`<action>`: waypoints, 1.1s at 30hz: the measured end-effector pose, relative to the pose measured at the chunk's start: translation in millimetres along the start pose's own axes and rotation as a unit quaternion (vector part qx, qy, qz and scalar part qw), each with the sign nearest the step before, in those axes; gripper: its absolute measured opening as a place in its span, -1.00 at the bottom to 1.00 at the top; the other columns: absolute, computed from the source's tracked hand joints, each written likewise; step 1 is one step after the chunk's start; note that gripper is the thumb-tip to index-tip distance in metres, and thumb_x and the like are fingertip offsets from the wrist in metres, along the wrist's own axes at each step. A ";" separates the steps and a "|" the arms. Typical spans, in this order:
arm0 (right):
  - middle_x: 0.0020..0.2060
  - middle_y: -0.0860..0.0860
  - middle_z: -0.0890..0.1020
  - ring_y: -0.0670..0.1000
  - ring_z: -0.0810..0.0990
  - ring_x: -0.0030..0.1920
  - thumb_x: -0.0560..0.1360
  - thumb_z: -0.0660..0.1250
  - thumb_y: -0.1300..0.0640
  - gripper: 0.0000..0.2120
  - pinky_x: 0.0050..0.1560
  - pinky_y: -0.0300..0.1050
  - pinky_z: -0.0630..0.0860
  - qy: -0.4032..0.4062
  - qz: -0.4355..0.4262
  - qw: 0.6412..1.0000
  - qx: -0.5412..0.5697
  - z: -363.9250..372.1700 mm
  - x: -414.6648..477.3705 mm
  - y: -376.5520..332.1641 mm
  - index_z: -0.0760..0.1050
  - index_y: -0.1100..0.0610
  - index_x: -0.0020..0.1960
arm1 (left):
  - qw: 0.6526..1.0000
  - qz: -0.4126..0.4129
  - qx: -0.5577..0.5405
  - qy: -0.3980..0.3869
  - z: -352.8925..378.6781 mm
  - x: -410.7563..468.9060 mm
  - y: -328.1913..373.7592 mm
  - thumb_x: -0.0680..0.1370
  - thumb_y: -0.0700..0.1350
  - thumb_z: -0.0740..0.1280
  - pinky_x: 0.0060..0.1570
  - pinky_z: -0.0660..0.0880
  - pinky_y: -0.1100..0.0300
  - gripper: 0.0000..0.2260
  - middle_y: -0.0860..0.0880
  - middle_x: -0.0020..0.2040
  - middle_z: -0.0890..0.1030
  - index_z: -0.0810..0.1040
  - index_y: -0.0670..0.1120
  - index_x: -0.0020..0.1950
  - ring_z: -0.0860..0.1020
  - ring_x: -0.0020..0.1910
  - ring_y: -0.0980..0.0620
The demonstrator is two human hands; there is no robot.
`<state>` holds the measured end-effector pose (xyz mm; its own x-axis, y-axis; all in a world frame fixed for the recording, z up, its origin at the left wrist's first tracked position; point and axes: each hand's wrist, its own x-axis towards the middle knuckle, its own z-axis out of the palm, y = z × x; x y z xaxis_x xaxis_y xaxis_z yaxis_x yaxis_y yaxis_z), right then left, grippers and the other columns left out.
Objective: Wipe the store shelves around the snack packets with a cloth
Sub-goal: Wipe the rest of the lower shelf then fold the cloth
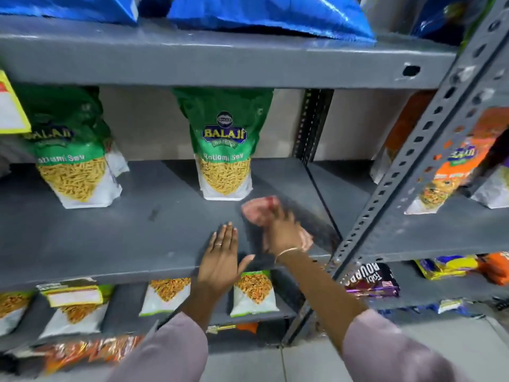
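Observation:
A grey metal shelf [96, 238] runs across the middle of the view. Two green snack packets stand on it, one at the left [74, 161] and one in the middle [224, 150]. My right hand [282, 232] is shut on a pink cloth [259, 209] and presses it on the shelf just in front and right of the middle packet; the hand is motion-blurred. My left hand [221, 260] lies flat and open on the shelf's front edge, fingers together, beside the right wrist.
A perforated grey upright [418, 150] rises right of my hands. Orange packets [451, 166] stand on the neighbouring shelf to the right. Blue bags [275, 15] lie on the shelf above. Smaller packets [254, 293] and a biscuit pack [371, 279] fill the shelves below.

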<state>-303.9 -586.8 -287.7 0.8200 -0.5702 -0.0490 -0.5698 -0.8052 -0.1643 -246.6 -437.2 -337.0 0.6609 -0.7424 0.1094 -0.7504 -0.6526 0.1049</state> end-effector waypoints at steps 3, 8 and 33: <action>0.58 -0.01 0.01 0.15 0.06 0.54 0.59 0.13 0.08 -0.41 0.45 0.21 0.15 -0.022 -0.076 0.997 0.017 15.3 3.8 -16.4 0.00 -0.07 0.56 | 1.000 0.001 0.001 -0.011 0.5 -6.2 -5.0 0.60 0.24 -0.27 0.30 0.28 0.00 -0.20 -0.28 0.23 0.53 0.51 -0.34 0.23 0.53 0.20 -0.21; 0.58 0.03 -0.12 0.19 -0.03 0.56 0.54 0.19 0.12 -0.27 0.50 0.19 0.06 -0.049 0.021 0.999 0.004 11.5 42.4 26.0 -0.16 -0.06 0.57 | 1.000 0.009 0.013 -0.023 -7.1 -13.1 -10.0 0.61 0.24 -0.25 0.37 -0.02 0.11 -0.25 -0.21 0.30 0.49 0.49 -0.26 0.29 0.48 0.27 -0.17; 0.58 0.07 -0.07 0.19 -0.04 0.57 0.60 0.07 0.04 -0.40 0.55 0.16 -0.01 -0.005 0.087 0.995 0.040 7.6 84.8 11.1 -0.10 -0.02 0.57 | 1.000 0.008 -0.009 0.019 4.0 -9.7 -12.8 0.60 0.24 -0.23 0.39 0.11 0.01 -0.29 -0.18 0.33 0.47 0.48 -0.20 0.32 0.46 0.30 -0.16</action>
<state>-240.4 -642.8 -301.2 0.7101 -0.6978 -0.0936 -0.6974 -0.6790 -0.2294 -243.5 -422.2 -343.4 0.6493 -0.7460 0.1480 -0.7605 -0.6379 0.1210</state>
